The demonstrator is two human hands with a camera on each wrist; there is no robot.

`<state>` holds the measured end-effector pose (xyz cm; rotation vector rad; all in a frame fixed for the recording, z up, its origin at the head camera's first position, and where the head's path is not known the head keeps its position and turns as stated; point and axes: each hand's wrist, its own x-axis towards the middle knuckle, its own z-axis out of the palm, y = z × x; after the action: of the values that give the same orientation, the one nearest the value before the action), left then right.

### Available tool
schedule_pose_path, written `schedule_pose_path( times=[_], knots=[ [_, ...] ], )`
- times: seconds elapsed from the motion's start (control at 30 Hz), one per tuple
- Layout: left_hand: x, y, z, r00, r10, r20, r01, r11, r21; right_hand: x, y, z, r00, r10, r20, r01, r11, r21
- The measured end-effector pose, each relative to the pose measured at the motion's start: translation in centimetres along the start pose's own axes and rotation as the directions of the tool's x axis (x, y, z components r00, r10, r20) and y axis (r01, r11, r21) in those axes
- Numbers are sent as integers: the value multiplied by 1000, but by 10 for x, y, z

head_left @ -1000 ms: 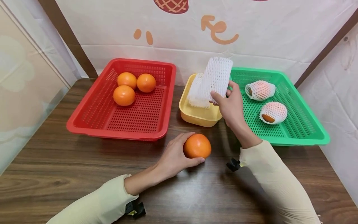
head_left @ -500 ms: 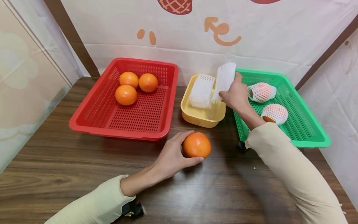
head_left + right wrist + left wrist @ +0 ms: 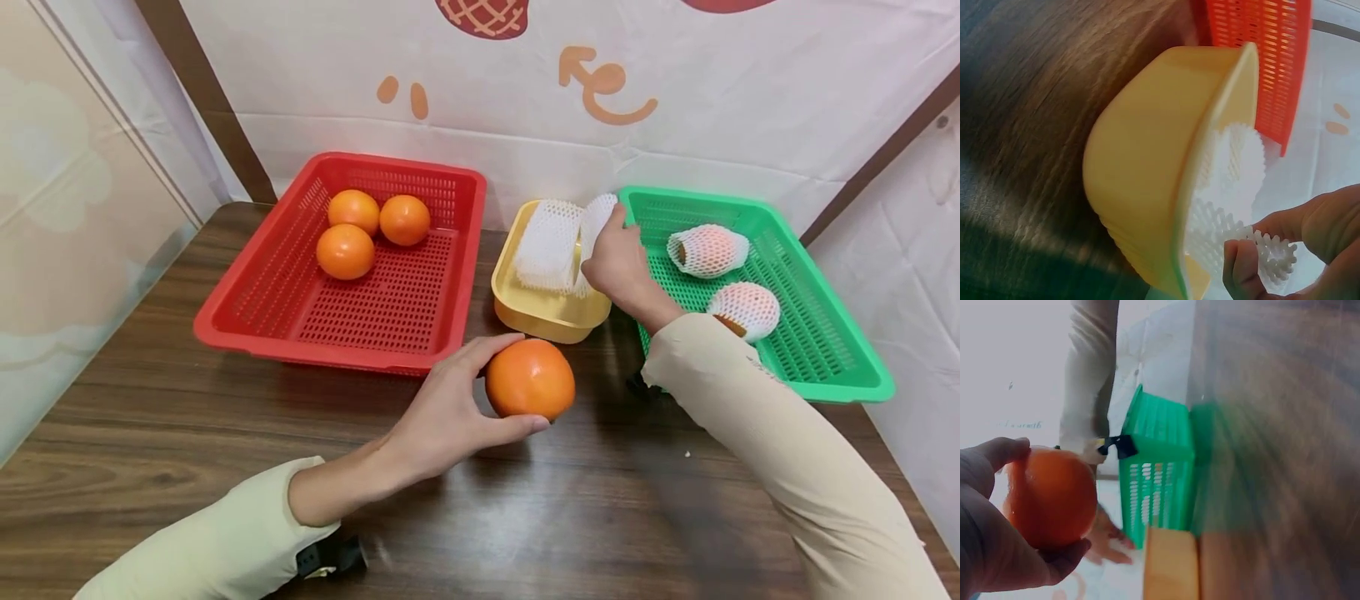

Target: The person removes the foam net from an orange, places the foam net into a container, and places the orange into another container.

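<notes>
My left hand (image 3: 442, 408) grips an orange (image 3: 530, 380) between thumb and fingers, a little above the table in front of the yellow tub (image 3: 551, 321). In the left wrist view the same orange (image 3: 1052, 499) sits between thumb and fingers. My right hand (image 3: 622, 262) is over the tub's right side and pinches a white foam net sleeve (image 3: 596, 221). The right wrist view shows thumb and finger on the sleeve's end (image 3: 1275, 256), while its other end lies inside the tub. Another stack of white foam nets (image 3: 549, 246) lies in the tub.
A red basket (image 3: 322, 350) at the left holds three oranges (image 3: 346, 251). At the right, a green basket (image 3: 832, 333) holds two fruits in foam nets (image 3: 708, 250). A printed cloth wall (image 3: 337, 67) stands behind the wooden table (image 3: 187, 417).
My right hand has lowered the foam net sleeve from above into the yellow tub's right side, apart from the stack. My left hand has raised the orange slightly off the table.
</notes>
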<state>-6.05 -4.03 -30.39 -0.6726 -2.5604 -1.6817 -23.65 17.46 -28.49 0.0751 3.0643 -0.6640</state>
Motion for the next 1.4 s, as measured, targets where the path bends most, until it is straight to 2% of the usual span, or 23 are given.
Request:
schedule_pose_path(
  times=[0.1, 0.27, 0.4, 0.47, 0.63, 0.77, 0.9, 1.03, 1.23, 1.4],
  knots=[
    [2, 3, -6, 1000, 27, -13, -27, 1000, 16, 2, 1, 7, 1000, 2, 11, -1, 1000, -18],
    [5, 7, -16, 999, 38, -33, -36, 998, 51, 7, 2, 15, 999, 29, -18, -29, 999, -23],
    [7, 9, -26, 999, 16, -47, -14, 999, 38, 10, 2, 19, 997, 45, -67, -47, 998, -36],
    [9, 10, -31, 999, -4, -52, 4, 1000, 4, 10, 0, 19, 995, 49, -91, -53, 998, -43],
    [13, 12, -40, 996, -52, -75, 49, 998, -37, 8, -7, 17, 994, 36, -108, -43, 997, -65],
    [15, 12, -45, 993, -68, -93, 69, 998, 0, 6, -9, 14, 992, -1, -124, -9, 997, -79],
    [18, 12, -51, 991, -56, -123, 63, 996, 57, 6, -8, 12, 989, -12, -148, -1, 996, -88],
    [23, 10, -57, 989, -46, -144, 61, 993, 97, 9, -8, 14, 993, 13, -114, -22, 996, -86],
    [34, 6, -71, 982, -101, -162, 116, 989, 92, 15, -8, 27, 997, 61, -46, -63, 997, -53],
    [43, 4, -86, 974, -128, -189, 151, 982, 111, 18, -6, 29, 998, 62, 1, -62, 993, -103]
  ],
)
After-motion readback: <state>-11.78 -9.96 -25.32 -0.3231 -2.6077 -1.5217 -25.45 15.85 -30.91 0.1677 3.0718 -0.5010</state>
